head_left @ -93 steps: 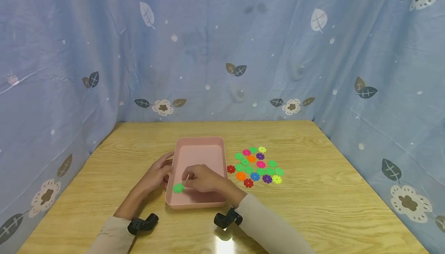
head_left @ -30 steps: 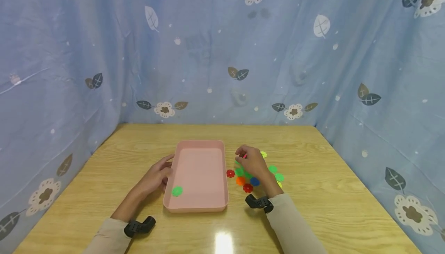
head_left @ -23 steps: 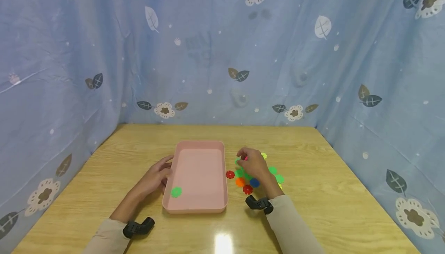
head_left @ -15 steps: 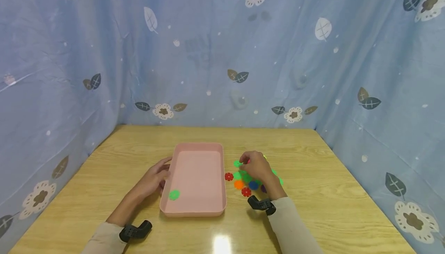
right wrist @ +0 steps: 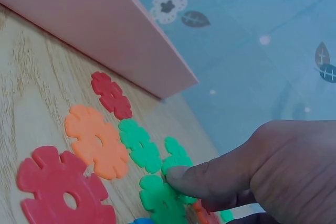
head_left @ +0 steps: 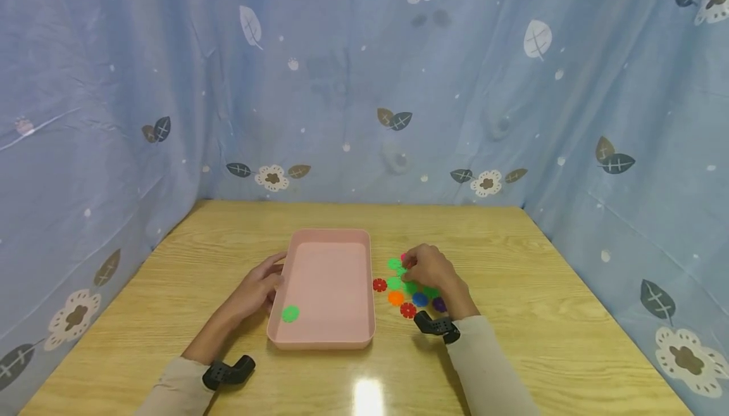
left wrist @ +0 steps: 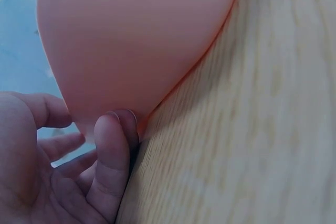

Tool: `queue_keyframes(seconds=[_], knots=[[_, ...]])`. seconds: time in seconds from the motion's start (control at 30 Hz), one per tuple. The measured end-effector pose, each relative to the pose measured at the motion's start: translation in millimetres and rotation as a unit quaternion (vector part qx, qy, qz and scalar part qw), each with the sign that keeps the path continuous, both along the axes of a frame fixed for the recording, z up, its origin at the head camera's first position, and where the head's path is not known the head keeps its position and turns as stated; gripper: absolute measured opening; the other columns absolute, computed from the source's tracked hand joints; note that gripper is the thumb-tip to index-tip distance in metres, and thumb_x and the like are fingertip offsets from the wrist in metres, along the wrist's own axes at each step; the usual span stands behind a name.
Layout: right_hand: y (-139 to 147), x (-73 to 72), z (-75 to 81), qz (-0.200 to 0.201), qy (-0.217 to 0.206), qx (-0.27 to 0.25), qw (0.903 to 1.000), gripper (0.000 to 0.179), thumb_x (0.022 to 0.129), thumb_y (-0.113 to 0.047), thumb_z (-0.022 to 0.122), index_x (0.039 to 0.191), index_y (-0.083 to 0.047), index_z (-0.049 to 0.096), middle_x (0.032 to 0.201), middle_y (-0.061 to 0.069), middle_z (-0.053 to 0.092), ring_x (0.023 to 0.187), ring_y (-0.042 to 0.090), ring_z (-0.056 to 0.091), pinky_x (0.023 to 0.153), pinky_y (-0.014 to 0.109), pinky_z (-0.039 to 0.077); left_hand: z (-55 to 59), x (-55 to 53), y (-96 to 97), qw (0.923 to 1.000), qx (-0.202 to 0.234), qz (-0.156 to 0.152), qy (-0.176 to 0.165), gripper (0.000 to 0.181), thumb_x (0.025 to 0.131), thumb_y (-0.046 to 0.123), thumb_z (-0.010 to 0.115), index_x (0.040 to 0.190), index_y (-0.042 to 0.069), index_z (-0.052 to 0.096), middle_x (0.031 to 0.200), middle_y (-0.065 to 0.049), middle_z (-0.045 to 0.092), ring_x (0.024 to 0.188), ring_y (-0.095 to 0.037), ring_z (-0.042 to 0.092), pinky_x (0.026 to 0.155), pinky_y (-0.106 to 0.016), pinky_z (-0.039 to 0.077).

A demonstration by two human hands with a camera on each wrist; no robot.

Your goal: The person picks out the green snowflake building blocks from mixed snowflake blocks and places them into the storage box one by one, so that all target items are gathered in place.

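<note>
The right hand (head_left: 431, 269) had its thumb on a green disc (right wrist: 176, 156); pinched or not, one couldn't tell.
In the head view, the pink tray (head_left: 327, 344) lay at the thumb's nine o'clock, the left hand (head_left: 252, 290) touching its outer wall, fingers relaxed.

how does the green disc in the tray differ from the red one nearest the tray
The green disc lies inside the tray; the red disc lies on the table outside. The green disc is closer to the left hand; the red disc, to the right hand. Both are flat and roundish.
</note>
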State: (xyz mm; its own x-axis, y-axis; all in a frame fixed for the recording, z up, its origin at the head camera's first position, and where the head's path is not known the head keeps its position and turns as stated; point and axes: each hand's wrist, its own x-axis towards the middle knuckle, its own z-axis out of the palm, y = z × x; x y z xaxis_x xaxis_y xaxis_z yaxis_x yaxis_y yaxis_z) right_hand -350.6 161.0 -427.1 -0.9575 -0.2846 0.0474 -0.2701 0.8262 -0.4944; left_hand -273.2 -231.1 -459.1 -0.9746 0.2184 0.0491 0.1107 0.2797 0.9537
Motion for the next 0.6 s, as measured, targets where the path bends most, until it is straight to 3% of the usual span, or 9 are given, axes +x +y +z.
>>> queue_keyframes(seconds=[0.23,0.4,0.6], knots=[[-0.6,-0.3,0.2,-0.001,-0.009,-0.003,1.0,0.023,0.081,-0.018,0.085,0.101,-0.009,0.078,0.101,0.003,0.073,0.092,0.023,0.065,0.082,0.046,0.056,0.1,-0.7,-0.3,1.0,-0.001,0.005,-0.001,0.061,0.103,0.012,0.046,0.161,0.01,0.026,0.15,-0.032,0.044,0.058,-0.028,0.063,0.049,-0.039,0.055],[-0.3,-0.7,-1.4,0.008,0.01,-0.008,0.9999,0.02,0.08,-0.015,0.085,0.097,-0.009,0.075,0.095,0.002,0.07,0.084,0.02,0.063,0.076,0.041,0.056,-1.0,-1.1,0.2,1.0,0.002,0.004,0.0,0.061,0.103,0.012,0.045,0.161,0.009,0.025,0.149,-0.033,0.044,0.057,-0.027,0.063,0.048,-0.039,0.055],[-0.7,-1.7,-2.3,0.041,0.024,-0.053,0.9975,0.013,0.081,-0.005,0.08,0.087,-0.007,0.07,0.083,0.001,0.065,0.074,0.018,0.056,0.068,0.034,0.051,-1.2,-1.5,-0.2,1.0,0.005,0.006,-0.001,0.062,0.102,0.011,0.045,0.161,0.008,0.025,0.15,-0.033,0.043,0.056,-0.027,0.062,0.048,-0.04,0.055]])
